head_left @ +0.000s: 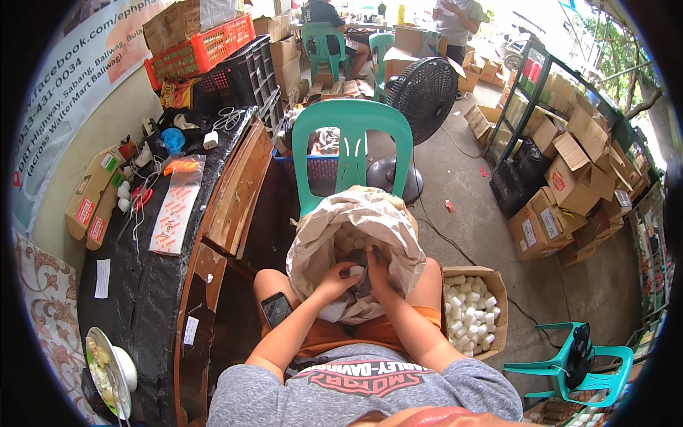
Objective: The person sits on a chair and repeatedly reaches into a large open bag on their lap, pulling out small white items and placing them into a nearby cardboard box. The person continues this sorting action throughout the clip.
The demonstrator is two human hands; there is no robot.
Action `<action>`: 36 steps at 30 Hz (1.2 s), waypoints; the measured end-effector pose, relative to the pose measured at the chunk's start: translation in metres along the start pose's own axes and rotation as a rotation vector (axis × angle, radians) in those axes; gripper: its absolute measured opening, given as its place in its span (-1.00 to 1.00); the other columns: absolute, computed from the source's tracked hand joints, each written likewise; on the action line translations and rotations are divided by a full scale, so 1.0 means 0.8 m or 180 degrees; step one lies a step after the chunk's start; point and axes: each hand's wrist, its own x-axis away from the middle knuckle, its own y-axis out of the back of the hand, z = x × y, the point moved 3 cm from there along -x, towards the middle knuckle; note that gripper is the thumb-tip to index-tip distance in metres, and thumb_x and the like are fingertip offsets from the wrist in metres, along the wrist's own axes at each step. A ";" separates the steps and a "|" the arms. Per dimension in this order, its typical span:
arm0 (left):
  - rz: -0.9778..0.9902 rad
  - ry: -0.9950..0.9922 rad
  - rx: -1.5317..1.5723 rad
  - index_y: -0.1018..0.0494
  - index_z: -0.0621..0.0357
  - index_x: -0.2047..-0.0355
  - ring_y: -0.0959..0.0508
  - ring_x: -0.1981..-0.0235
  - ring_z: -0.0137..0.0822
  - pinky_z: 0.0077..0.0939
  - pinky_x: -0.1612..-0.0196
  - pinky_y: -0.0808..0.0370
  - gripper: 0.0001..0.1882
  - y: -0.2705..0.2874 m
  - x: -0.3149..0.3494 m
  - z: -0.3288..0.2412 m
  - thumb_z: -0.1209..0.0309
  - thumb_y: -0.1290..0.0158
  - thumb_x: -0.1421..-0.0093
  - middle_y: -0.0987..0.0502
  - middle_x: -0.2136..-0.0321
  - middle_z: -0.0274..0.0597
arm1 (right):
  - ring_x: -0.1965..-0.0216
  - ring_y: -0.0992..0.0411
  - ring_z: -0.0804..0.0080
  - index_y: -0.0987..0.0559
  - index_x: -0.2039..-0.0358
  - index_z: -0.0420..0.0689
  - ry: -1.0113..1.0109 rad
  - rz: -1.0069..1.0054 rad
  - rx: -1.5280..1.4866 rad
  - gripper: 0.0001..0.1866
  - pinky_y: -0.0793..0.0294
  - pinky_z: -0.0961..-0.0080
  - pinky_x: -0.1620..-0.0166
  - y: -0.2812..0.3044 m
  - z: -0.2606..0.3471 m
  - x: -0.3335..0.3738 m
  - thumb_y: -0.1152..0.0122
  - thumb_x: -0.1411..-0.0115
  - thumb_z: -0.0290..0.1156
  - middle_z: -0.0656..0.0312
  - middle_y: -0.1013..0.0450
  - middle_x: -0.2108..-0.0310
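1. Bench, black-covered: white dish (128, 368) of food at near-left corner.
2. Same bench, left edge: open cardboard carton (92, 196); red-handled scissors (144, 198) just right of it.
3. Bench, right edge: flat pack with orange marks (178, 206). Far-right corner: coiled white cable (228, 118).
4. Floor: black fan (425, 99); green plastic chair (605, 366) at right, dark item (580, 356) on it.
5. Background: two people, one seated.

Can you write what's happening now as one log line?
Left hand: holding white piece | Right hand: grip unclear | Both: inside open pale sack | Nearby: open carton of white pieces
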 end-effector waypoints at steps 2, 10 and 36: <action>-0.0358 -0.0213 0.0315 -0.32 0.26 0.05 -0.45 0.14 -0.36 -0.48 0.09 -0.39 -0.52 0.001 0.002 -0.004 0.46 -0.16 0.00 -0.44 0.17 -0.14 | 0.13 -0.37 0.38 -0.40 0.06 -0.17 -0.0448 0.0306 -0.0398 -0.41 -0.38 0.44 0.10 -0.001 -0.004 -0.001 -0.06 -0.13 0.08 0.18 -0.39 0.12; -0.0757 -0.1073 -0.1174 -0.35 0.21 0.12 -0.44 0.18 -0.11 -0.33 0.09 -0.37 -0.50 -0.006 0.006 -0.014 0.46 -0.19 0.14 -0.42 0.25 -0.08 | 0.16 -0.39 0.44 -0.42 0.08 -0.10 -0.0923 0.1310 -0.0554 -0.45 -0.38 0.50 0.11 -0.008 -0.008 0.004 0.00 -0.15 0.12 0.23 -0.42 0.17; 0.0560 -0.2223 0.0015 -0.12 0.22 -0.08 -0.43 0.11 -0.28 -0.42 0.03 -0.37 -0.40 -0.067 0.048 -0.124 0.47 -0.11 -0.05 -0.34 0.08 -0.14 | 0.11 -0.33 0.49 -0.37 0.06 -0.10 0.0769 0.1003 -0.0393 -0.55 -0.33 0.48 0.06 0.011 -0.051 -0.028 0.12 -0.21 -0.03 0.26 -0.36 0.18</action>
